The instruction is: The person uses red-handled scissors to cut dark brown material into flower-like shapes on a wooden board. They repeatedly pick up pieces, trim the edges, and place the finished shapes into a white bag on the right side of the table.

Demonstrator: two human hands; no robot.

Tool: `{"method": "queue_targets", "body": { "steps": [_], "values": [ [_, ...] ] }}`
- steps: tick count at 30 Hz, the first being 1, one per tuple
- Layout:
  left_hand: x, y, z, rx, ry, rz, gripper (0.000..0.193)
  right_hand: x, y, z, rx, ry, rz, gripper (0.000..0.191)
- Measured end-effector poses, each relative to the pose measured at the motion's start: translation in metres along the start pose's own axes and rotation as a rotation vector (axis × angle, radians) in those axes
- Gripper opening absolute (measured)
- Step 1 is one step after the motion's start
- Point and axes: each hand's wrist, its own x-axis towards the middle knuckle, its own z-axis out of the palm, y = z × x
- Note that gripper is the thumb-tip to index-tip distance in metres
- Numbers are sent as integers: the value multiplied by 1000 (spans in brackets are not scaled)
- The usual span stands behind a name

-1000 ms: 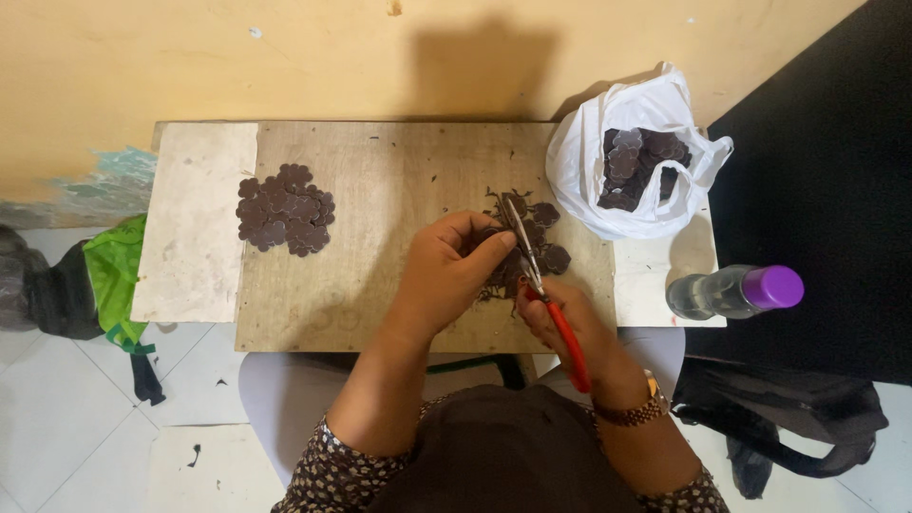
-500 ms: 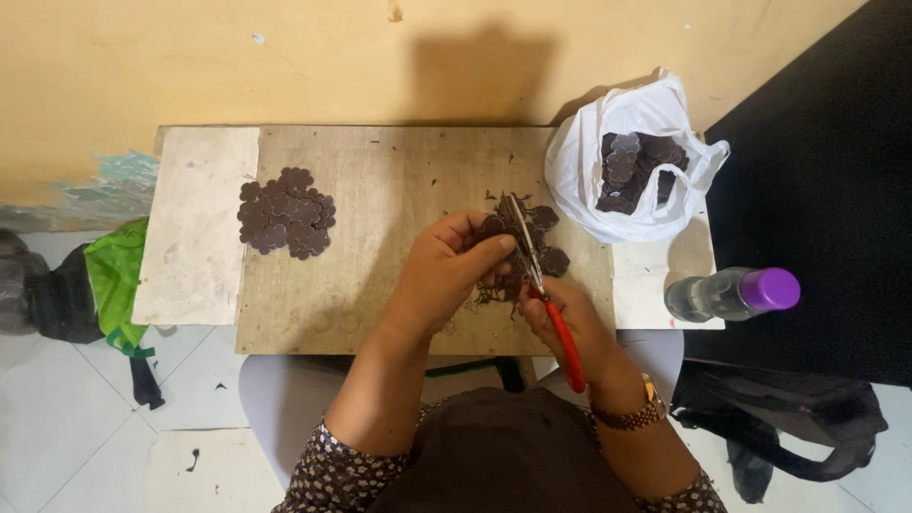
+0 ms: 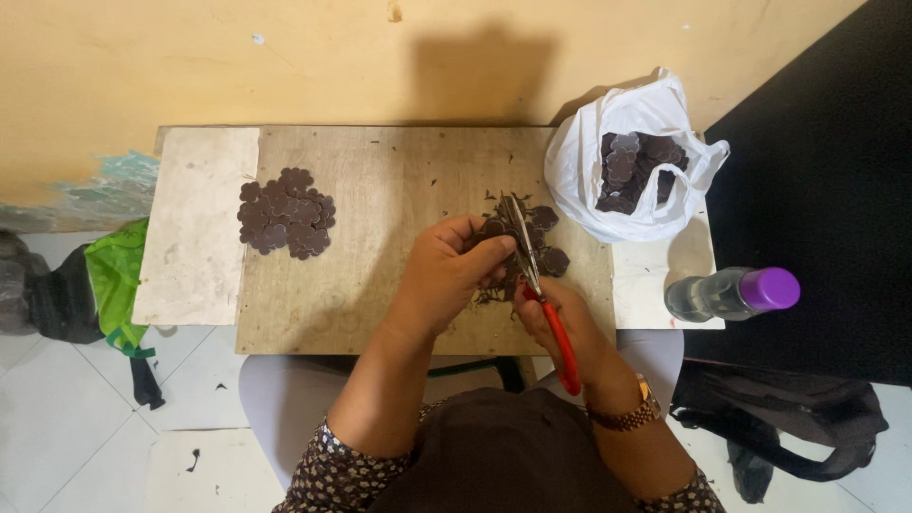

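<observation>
Low wooden table (image 3: 380, 180) pushed against a yellow wall (image 3: 285, 57), paint flaking to blue-green left of the table. White tiled floor (image 3: 66, 418) below the table. Green bag (image 3: 114, 280) and dark bundle (image 3: 38, 294) left of the table; black surface (image 3: 826, 190) and black bag (image 3: 788, 413) to its right.

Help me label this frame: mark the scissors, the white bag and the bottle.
scissors (image 3: 560, 347), head view, red handle.
white bag (image 3: 575, 171), head view, left wall.
bottle (image 3: 769, 288), head view, purple cap.
</observation>
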Motion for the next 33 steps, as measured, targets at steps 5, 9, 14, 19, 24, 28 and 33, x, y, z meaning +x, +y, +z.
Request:
{"method": "queue_targets", "body": {
  "steps": [5, 9, 14, 19, 24, 28, 33],
  "values": [
    [1, 1, 1, 7, 12, -22, 7, -1, 3, 2, 36, 14, 8, 48],
    [1, 0, -1, -50, -1, -21, 6, -1, 4, 1, 9, 19, 12, 48],
    [2, -5, -6, -35, 9, -10, 6, 0, 7, -1, -47, 7, -23, 48],
    [4, -9, -10, -21, 19, -8, 9, -1, 11, 0, -27, 9, 31, 45],
    [6, -11, -8, -88, 48, 20, 11, -1, 15, 5, -56, 29, 9, 45],
    [6, -11, -4, -109, 71, 60, 12, -1, 16, 10, -48, 59, -5, 46],
    [5, -11, 1, -92, 93, 108, 12, 0, 15, 10, 34, 39, 60, 43]
  ]
}}
